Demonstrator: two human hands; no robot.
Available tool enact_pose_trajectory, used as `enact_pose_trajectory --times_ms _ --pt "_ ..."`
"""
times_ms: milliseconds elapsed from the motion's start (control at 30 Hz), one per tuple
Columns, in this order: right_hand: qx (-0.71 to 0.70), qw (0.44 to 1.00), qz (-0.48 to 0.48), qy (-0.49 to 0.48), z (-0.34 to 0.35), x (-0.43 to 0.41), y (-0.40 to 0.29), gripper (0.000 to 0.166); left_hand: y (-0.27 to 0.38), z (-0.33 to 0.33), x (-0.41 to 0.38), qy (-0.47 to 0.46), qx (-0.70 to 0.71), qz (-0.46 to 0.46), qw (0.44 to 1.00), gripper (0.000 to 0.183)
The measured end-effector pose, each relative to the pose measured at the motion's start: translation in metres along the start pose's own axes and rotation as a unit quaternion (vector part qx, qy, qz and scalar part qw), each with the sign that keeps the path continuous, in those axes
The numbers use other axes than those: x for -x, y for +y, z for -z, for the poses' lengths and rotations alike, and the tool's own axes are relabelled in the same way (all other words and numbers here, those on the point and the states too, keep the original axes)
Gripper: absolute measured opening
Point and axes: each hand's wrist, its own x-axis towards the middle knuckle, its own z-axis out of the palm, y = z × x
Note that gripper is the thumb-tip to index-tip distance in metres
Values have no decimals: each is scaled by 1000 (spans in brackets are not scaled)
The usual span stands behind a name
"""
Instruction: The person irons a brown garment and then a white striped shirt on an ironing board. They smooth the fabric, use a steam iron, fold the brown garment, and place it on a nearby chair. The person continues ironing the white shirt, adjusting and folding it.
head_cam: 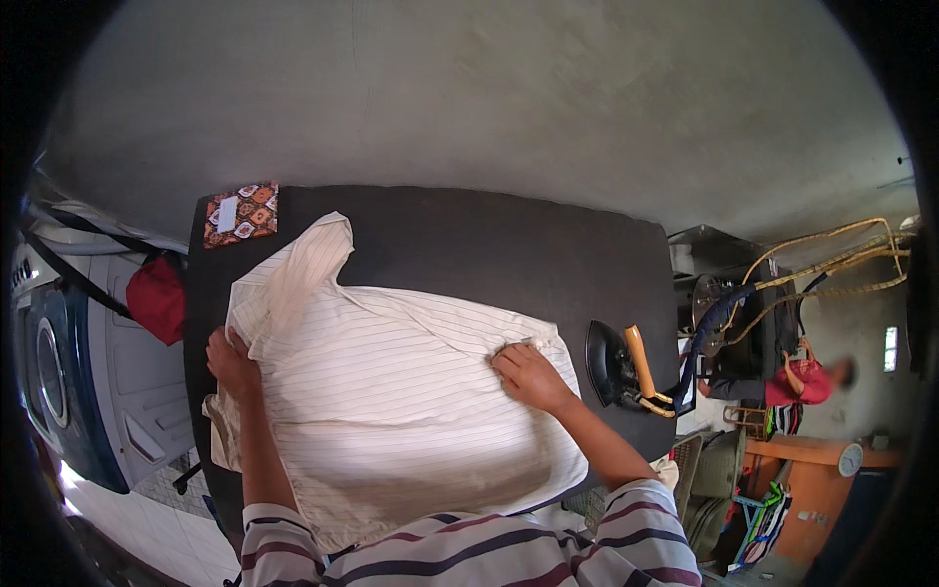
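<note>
A cream shirt with thin stripes (411, 367) lies spread over a dark padded table (469, 227), one sleeve folded up at its far left. My left hand (236, 365) is at the shirt's left edge, fingers curled at the cloth; whether it pinches the fabric is unclear. On the right part of the shirt, near the upper edge, my right hand (530, 373) has its fingers bent onto bunched cloth. Right of the shirt, a black iron with a light-brown handle (607, 363) rests on the table, joined to a wrapped hose.
A patterned book or box (253, 214) sits at the table's far left corner. Beyond the left edge are a red cloth item (158, 297) and a washing machine (66, 374). Yellowish hoses (829, 257) hang at right. Another person in red (803, 381) works farther off, near stacked baskets (715, 477).
</note>
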Motion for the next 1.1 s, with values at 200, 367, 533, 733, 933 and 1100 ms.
enact_pose_trajectory --times_ms 200,367,533,733,933,1100 --pt "-134 947 -277 96 23 -25 -2 28 0 3 0 -12 -3 21 1000 25" --pt "-15 988 -134 70 13 -38 51 25 -3 -2 -1 -18 7 12 1000 27" --pt "-208 954 -215 4 35 -74 106 11 -1 -1 0 -9 4 19 1000 27" --pt "-66 918 -331 210 67 -128 132 22 -6 -3 -2 -22 8 16 1000 32" --pt "-64 952 -296 -49 55 -144 148 42 1 11 -15 -107 38 38 993 34" --pt "-339 904 -245 -92 56 -146 155 32 -11 -10 -33 -103 71 2 992 31"
